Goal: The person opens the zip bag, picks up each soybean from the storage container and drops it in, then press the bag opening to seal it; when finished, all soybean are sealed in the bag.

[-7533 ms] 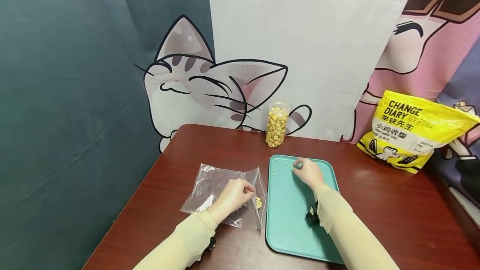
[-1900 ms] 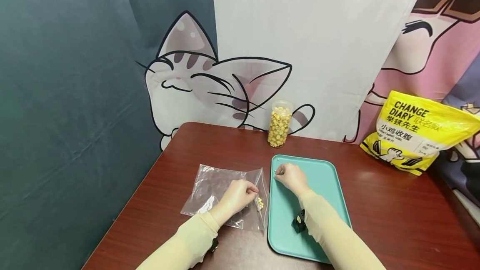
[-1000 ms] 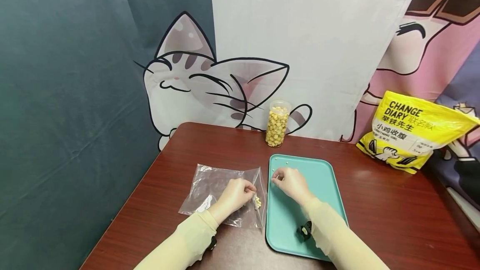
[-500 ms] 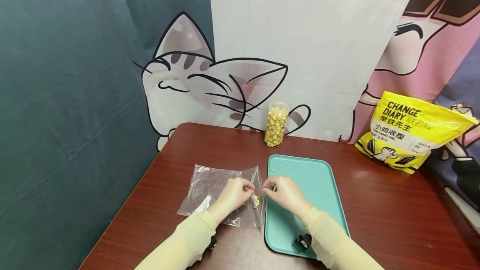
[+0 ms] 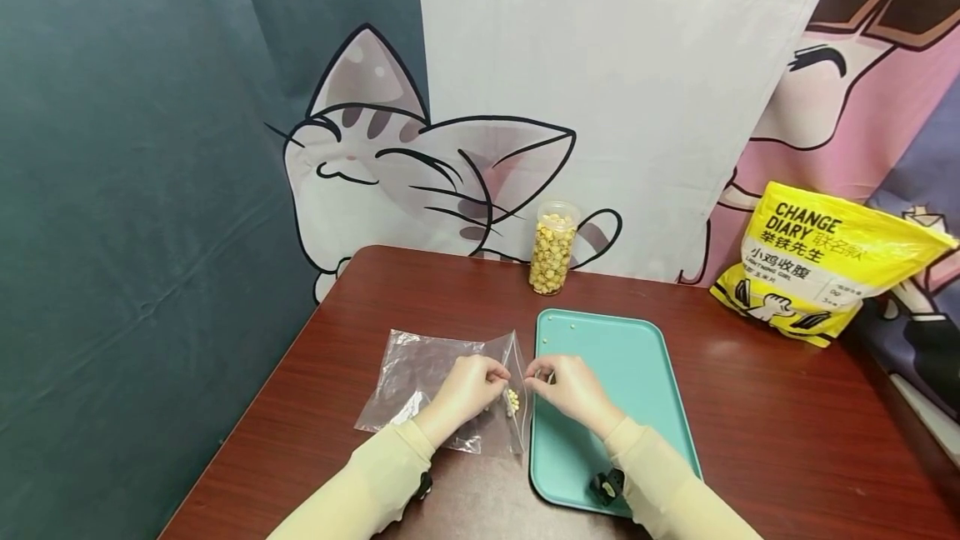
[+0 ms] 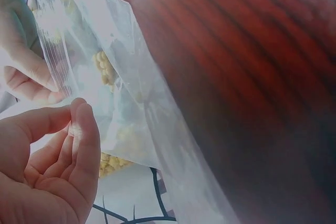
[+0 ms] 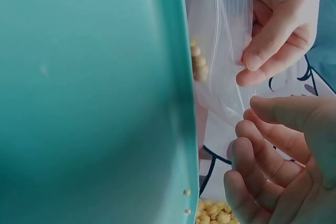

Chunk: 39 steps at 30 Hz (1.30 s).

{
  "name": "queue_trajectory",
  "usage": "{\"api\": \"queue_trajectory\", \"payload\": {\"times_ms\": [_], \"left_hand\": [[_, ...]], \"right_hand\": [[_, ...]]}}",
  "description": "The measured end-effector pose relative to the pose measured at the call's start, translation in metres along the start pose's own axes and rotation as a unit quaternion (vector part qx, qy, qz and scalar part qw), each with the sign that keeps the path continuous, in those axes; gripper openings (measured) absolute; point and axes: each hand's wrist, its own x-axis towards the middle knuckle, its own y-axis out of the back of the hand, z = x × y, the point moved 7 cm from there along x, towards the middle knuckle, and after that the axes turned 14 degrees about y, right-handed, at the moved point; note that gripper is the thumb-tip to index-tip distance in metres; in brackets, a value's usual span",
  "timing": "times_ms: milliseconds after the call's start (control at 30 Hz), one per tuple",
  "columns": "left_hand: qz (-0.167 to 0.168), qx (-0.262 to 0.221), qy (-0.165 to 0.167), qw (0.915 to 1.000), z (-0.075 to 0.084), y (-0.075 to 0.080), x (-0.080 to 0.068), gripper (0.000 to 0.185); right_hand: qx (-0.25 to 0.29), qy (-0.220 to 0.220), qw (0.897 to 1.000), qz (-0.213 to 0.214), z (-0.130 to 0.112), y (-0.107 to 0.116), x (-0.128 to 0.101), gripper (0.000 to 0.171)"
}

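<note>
- The left hand (image 5: 467,388) pinches the open edge of the clear bag (image 5: 435,382) between thumb and fingers; the bag lies flat on the table (image 5: 750,407), at 9 o'clock of the teal tray (image 5: 615,373).
- The right hand (image 5: 570,386) is at the mouth of the bag with curled fingers. It probably holds small yellow pellets, but I cannot tell this for sure.
- Some pellets (image 5: 513,402) sit already just inside the mouth. If the left hand lifts or tilts the edge, they can roll out.
- The mouth is narrow and soft. If the pinch slips, it can close and the pellets can fall on the table.
- A few pellets (image 5: 555,332) remain at 12 o'clock on the tray; a push of the sleeve can scatter them.
- The jar (image 5: 552,248) and the yellow pouch (image 5: 825,265) stand well apart.
</note>
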Motion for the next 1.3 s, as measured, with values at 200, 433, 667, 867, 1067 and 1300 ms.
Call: {"api": "queue_trajectory", "payload": {"times_ms": [200, 433, 667, 867, 1067, 1300], "left_hand": [[0.001, 0.008, -0.003, 1.0000, 0.001, 0.000, 0.000, 0.015], [0.008, 0.016, -0.009, 0.9998, 0.000, 0.000, -0.002, 0.016], [0.012, 0.018, -0.002, 0.9998, 0.000, 0.005, -0.002, 0.017], [0.011, 0.024, -0.005, 0.9996, 0.000, 0.006, -0.003, 0.017], [0.015, 0.020, -0.002, 0.9997, 0.000, 0.006, -0.004, 0.017], [0.015, 0.018, -0.003, 0.9997, 0.000, 0.004, -0.004, 0.016]], "right_hand": [[0.014, -0.027, 1.000, 0.000, 0.014, 0.003, -0.002, 0.004], [0.020, -0.083, 0.996, 0.004, 0.045, 0.003, -0.008, 0.004], [0.034, -0.113, 0.993, 0.006, 0.063, 0.003, -0.010, 0.005], [0.032, -0.140, 0.990, 0.006, 0.073, 0.004, -0.007, 0.005], [0.008, -0.154, 0.988, 0.013, 0.081, 0.004, 0.005, 0.009], [-0.001, -0.161, 0.987, 0.017, 0.089, 0.001, 0.012, 0.011]]}}
